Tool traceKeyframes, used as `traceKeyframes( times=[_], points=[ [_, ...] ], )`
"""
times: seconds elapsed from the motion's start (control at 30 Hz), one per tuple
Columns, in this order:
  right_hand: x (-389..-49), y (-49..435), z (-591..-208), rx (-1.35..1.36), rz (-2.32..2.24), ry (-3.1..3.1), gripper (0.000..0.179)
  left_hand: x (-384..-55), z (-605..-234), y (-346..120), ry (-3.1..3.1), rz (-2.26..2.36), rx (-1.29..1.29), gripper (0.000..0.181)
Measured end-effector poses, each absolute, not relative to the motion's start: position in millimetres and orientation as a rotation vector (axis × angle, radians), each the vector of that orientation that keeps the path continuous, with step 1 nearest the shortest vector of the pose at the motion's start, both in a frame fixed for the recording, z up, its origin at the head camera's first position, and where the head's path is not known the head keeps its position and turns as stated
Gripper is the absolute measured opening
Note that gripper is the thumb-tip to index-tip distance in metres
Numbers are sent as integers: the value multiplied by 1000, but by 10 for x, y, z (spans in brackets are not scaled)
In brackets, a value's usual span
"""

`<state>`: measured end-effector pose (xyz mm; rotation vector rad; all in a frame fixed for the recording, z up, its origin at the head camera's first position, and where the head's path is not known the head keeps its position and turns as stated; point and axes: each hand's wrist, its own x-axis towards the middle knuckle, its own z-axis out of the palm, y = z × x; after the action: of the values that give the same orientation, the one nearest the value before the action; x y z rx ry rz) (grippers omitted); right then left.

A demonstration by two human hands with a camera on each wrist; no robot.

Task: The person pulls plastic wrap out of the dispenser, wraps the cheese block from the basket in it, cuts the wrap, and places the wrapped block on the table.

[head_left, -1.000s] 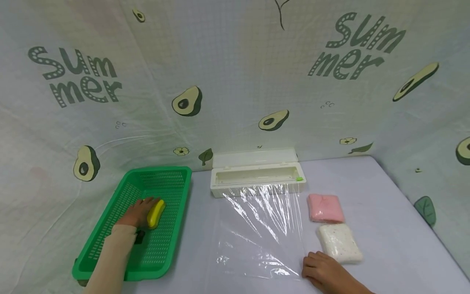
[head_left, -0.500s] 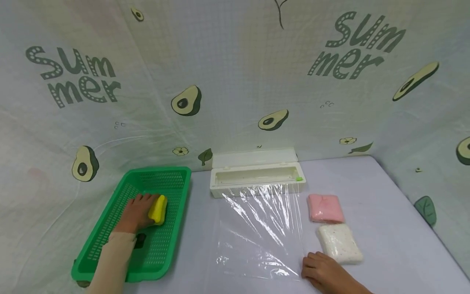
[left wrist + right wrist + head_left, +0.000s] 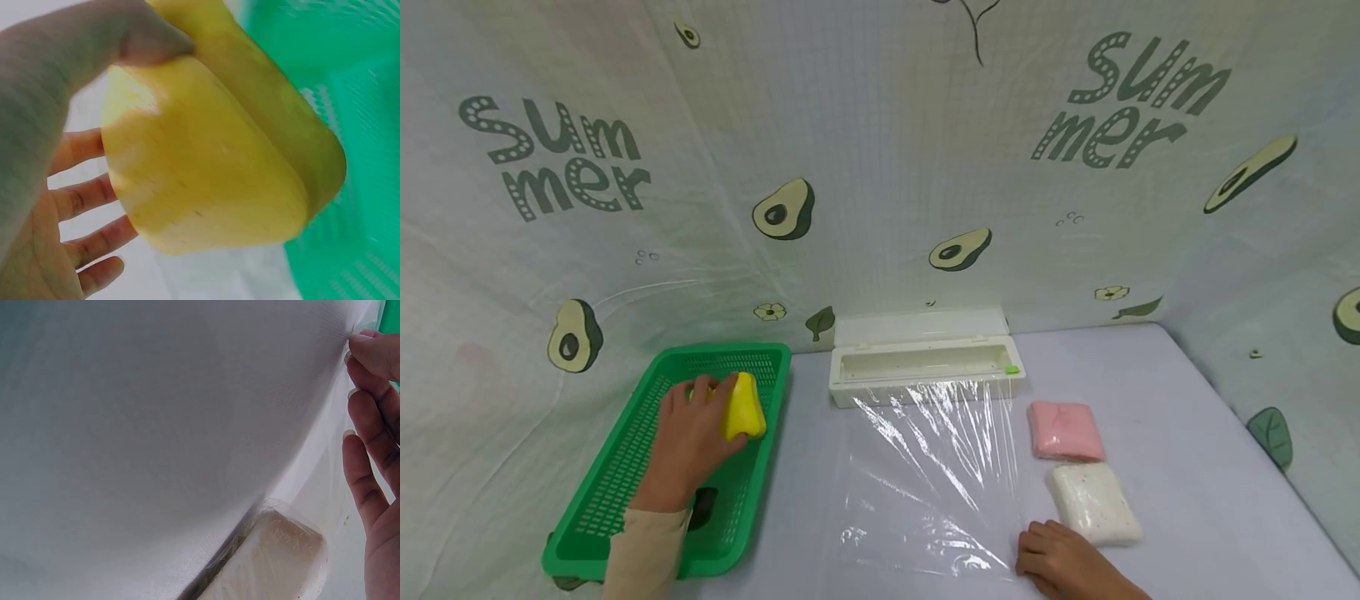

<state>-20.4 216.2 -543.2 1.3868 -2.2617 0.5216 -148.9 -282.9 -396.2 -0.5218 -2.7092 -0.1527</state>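
My left hand point(image 3: 694, 433) grips a yellow rounded block point(image 3: 743, 408), lifted over the far right part of a green slotted basket point(image 3: 730, 349). In the left wrist view the thumb and fingers wrap the yellow block point(image 3: 212, 156), with the green basket point(image 3: 350, 94) behind it. My right hand point(image 3: 1060, 562) rests on the table at the near right corner of a sheet of clear cling film point(image 3: 925, 483). Its fingers point(image 3: 369, 475) lie nearly straight against the film's edge and hold nothing.
A white film dispenser box point(image 3: 925, 367) stands open at the back, with the film pulled out of it. A pink wrapped block point(image 3: 1065, 430) and a white speckled wrapped block point(image 3: 1095, 503) lie to the right of the film. Avocado-print cloth walls close in the table.
My left hand has lifted the yellow block off the basket floor and moved it up and to the right. My right hand has stayed at the film's corner.
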Motion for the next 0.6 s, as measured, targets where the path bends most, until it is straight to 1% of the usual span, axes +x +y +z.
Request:
traceKeyframes(
  times=[0.17, 0.3, 0.43, 0.6],
  points=[
    [-204, 2165, -5431, 1389, 524, -2265, 28, -1365, -3772, -2521, -2658, -144, -564, 81],
    [-202, 2167, -5427, 1387, 517, -2267, 28, -1264, -3715, -2240, -2615, -128, -648, 81],
    [-204, 2163, -5418, 1391, 514, -2265, 28, -1177, -3751, -1933, -2632, -125, -734, 82],
    [-200, 2158, -5410, 1389, 515, -2262, 28, -1076, -3919, -1559, -2685, -160, -842, 83]
  ],
)
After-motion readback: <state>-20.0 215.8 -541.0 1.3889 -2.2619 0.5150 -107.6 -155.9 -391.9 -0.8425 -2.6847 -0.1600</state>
